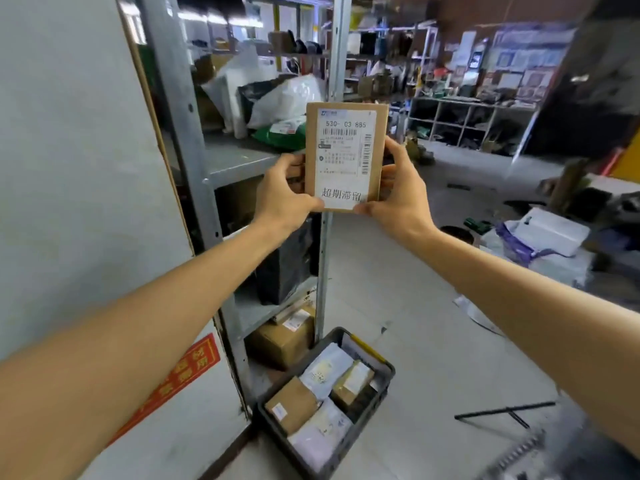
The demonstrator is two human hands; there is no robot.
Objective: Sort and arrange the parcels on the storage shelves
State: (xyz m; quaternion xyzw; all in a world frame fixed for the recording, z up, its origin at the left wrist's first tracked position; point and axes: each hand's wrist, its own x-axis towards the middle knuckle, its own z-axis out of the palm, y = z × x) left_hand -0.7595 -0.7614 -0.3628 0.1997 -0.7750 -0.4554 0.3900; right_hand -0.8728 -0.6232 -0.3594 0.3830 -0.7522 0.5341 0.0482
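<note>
A flat brown cardboard parcel (346,157) with a big white paper label is held up in the air. It stands upright, with the label facing the camera. The top of the label shows the numbers 530-03 885, and big black letters run along the bottom.

The left hand (282,194) pinches the parcel's lower left edge, thumb on the front and fingers curled round the side. The right hand (401,188) pinches the lower right edge the same way. Both thumbs sit on the bottom corners of the label.

Right behind the parcel, and to its left, stands a tall grey metal shelf rack (194,133). Behind the parcel's top left corner, white and black plastic bag parcels (287,98) lie piled on a shelf, with a green plastic bag (280,136) in front of them. Below the parcel a black wrapped bundle (284,268) sits on a lower shelf. Lower still is a brown cardboard box (284,344).

Far below the parcel, on the pale tiled floor (398,306), is a dark grey plastic crate (367,424). Small brown boxes (291,405) and white soft bags (325,372) lie inside it.

Far left of the parcel is a big white board (69,133) with a red sign (183,375) low down. To the parcel's right, a white foam box (550,230) rests on a heap. Behind the parcel on the right, more shelves (467,123) look blurry.
</note>
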